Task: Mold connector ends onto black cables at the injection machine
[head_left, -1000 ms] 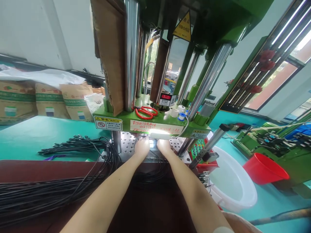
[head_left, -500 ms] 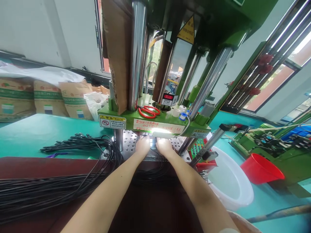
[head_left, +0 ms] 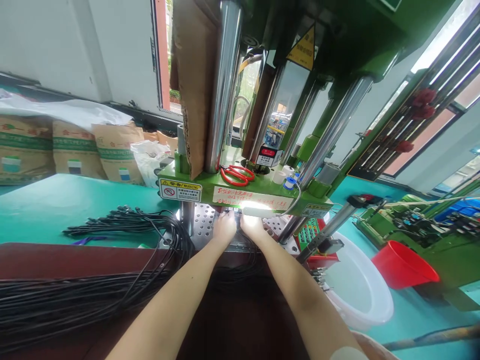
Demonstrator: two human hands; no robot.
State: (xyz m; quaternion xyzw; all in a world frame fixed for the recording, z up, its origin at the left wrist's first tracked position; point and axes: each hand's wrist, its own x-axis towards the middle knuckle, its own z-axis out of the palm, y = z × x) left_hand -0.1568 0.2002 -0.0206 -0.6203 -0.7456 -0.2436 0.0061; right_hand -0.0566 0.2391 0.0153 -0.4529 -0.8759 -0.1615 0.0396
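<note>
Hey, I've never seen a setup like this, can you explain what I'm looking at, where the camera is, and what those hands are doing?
There's no robot here: these are a person's bare hands, seen from a camera on their head, looking forward and down. The big green machine with shiny steel columns looks like an upright press. The left hand and right hand reach side by side below its front edge, over a metal plate full of holes. A bright lamp glares there, so I can't tell what the fingers hold. Red-handled scissors lie on the machine's ledge. To the left, a bundle of black cables lies on a green surface.
</note>
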